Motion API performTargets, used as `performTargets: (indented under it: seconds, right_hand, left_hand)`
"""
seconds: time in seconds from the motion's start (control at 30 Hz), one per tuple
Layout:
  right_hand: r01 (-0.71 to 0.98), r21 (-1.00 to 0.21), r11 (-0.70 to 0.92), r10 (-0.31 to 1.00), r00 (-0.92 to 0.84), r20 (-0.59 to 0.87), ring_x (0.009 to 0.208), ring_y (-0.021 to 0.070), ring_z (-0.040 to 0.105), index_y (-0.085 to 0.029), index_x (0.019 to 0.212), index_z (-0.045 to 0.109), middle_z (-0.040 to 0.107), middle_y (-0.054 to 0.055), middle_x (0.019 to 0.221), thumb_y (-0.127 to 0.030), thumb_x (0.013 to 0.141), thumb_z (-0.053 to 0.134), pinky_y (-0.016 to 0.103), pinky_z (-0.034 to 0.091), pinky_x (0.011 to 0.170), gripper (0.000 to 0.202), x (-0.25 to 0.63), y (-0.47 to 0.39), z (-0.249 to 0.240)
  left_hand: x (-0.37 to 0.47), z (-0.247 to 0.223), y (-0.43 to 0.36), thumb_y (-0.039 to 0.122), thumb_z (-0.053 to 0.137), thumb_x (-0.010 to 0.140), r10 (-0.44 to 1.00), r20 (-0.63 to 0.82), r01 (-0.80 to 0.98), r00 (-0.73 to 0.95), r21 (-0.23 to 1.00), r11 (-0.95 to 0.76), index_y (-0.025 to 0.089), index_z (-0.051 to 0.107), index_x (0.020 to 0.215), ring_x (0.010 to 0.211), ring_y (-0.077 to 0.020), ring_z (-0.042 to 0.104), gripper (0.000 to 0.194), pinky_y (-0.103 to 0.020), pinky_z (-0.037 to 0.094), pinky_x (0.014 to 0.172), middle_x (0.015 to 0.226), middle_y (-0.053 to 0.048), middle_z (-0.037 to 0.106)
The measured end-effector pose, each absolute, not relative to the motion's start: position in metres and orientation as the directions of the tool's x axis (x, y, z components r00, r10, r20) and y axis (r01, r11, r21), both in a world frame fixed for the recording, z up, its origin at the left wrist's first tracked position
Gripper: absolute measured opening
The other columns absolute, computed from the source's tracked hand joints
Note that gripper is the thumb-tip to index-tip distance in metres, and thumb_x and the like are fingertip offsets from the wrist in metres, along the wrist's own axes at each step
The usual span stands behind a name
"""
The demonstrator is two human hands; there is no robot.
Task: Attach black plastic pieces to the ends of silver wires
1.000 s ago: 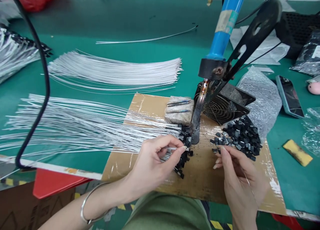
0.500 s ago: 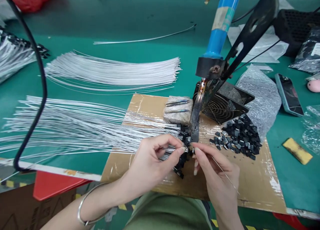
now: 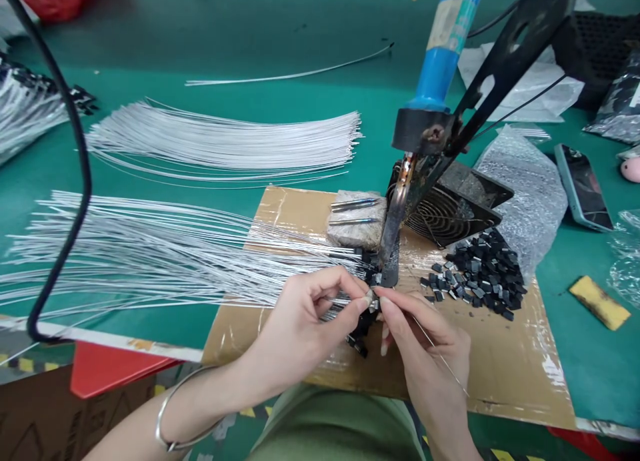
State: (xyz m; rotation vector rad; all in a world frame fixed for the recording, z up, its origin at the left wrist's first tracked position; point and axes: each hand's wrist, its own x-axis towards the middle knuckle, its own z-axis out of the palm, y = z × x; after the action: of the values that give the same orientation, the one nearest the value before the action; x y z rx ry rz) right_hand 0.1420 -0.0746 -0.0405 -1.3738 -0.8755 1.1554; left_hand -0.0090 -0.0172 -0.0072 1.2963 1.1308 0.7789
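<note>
My left hand [image 3: 310,321] is closed in a pinch just below the soldering iron's tip; what sits between its fingertips is too small to make out. Right beside it, my right hand [image 3: 430,341] pinches too, with a thin solder wire [image 3: 443,361] running through it and trailing down to the right. A tiny silvery piece [image 3: 374,305] shows where the fingertips of both hands meet. Above them the blue-handled soldering iron [image 3: 434,81] points downward on a black bracket. White wires [image 3: 165,261] with black ends [image 3: 357,344] lie under and behind my left hand.
Loose black connector pieces [image 3: 487,274] are heaped on the cardboard [image 3: 520,367], near a small fan [image 3: 433,214]. A pale block [image 3: 350,234] carries several metal tips. Another wire bundle [image 3: 230,141], a phone [image 3: 583,187] and a yellow sponge [image 3: 599,302] lie around. A black cable [image 3: 83,161] hangs at left.
My right hand has shifted slightly left, bringing its fingertips against those of my left hand. The solder wire has moved with it. My left hand stays nearly in place.
</note>
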Motion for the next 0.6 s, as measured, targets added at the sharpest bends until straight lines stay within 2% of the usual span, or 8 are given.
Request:
performTargets:
  seconds: [0.23, 0.33, 0.4, 0.5, 0.53, 0.6]
  right_hand:
    - [-0.052, -0.989, -0.141, 0.953, 0.263, -0.149, 0.052, 0.0093, 0.059, -0.029, 0.101, 0.087, 0.07, 0.0, 0.076, -0.031, 0.096, 0.074, 0.021, 0.051, 0.048, 0.014, 0.142, -0.075, -0.042]
    - [-0.019, -0.992, -0.125, 0.944, 0.304, -0.125, 0.06, 0.0118, 0.058, -0.026, 0.107, 0.084, 0.065, 0.001, 0.078, -0.042, 0.105, 0.058, 0.025, 0.05, 0.055, 0.031, 0.139, -0.078, -0.04]
    - [-0.006, -0.993, -0.121, 0.937, 0.328, -0.117, 0.062, 0.0118, 0.055, -0.026, 0.118, 0.079, 0.062, 0.0, 0.081, -0.043, 0.11, 0.046, 0.026, 0.047, 0.058, 0.038, 0.137, -0.081, -0.04]
    - [0.009, -0.993, -0.119, 0.929, 0.353, -0.108, 0.059, 0.0111, 0.051, -0.029, 0.132, 0.064, 0.063, -0.004, 0.077, -0.039, 0.111, 0.044, 0.025, 0.042, 0.058, 0.031, 0.139, -0.084, -0.043]
    - [0.028, -0.994, -0.102, 0.93, 0.358, -0.085, 0.059, 0.0112, 0.05, -0.029, 0.132, 0.061, 0.063, -0.005, 0.075, -0.037, 0.111, 0.044, 0.025, 0.04, 0.057, 0.028, 0.141, -0.084, -0.044]
    - [0.102, -0.992, -0.073, 0.93, 0.365, -0.031, 0.059, 0.0117, 0.047, -0.028, 0.119, 0.059, 0.059, -0.006, 0.072, -0.034, 0.11, 0.045, 0.025, 0.038, 0.056, 0.018, 0.145, -0.085, -0.046]
  left_hand:
    - [-0.007, -0.008, -0.017, 0.016, 0.068, 0.087, 0.936, -0.204, 0.135, 0.287, 0.976, 0.172, 0.017, 0.07, 0.072, 0.074, -0.0161, 0.072, 0.015, -0.024, 0.058, 0.068, 0.077, -0.005, 0.077]
    - [-0.006, -0.01, -0.017, 0.017, 0.068, 0.086, 0.94, -0.204, 0.152, 0.274, 0.974, 0.167, 0.017, 0.07, 0.072, 0.074, -0.016, 0.071, 0.014, -0.024, 0.056, 0.068, 0.078, -0.005, 0.078]
    - [-0.006, -0.011, -0.015, 0.019, 0.068, 0.085, 0.943, -0.206, 0.182, 0.261, 0.97, 0.161, 0.017, 0.069, 0.071, 0.074, -0.0163, 0.071, 0.014, -0.024, 0.055, 0.067, 0.078, -0.006, 0.078]
    - [-0.005, -0.012, -0.014, 0.022, 0.067, 0.083, 0.948, -0.215, 0.237, 0.235, 0.959, 0.159, 0.018, 0.069, 0.07, 0.074, -0.0181, 0.071, 0.014, -0.026, 0.052, 0.062, 0.079, -0.007, 0.078]
    - [-0.005, -0.013, -0.013, 0.023, 0.067, 0.083, 0.949, -0.221, 0.255, 0.226, 0.954, 0.161, 0.018, 0.069, 0.07, 0.074, -0.0192, 0.071, 0.014, -0.026, 0.051, 0.06, 0.08, -0.008, 0.078]
    - [-0.005, -0.013, -0.012, 0.026, 0.066, 0.082, 0.948, -0.234, 0.283, 0.216, 0.944, 0.168, 0.018, 0.07, 0.071, 0.076, -0.0212, 0.072, 0.015, -0.027, 0.048, 0.057, 0.082, -0.009, 0.078]
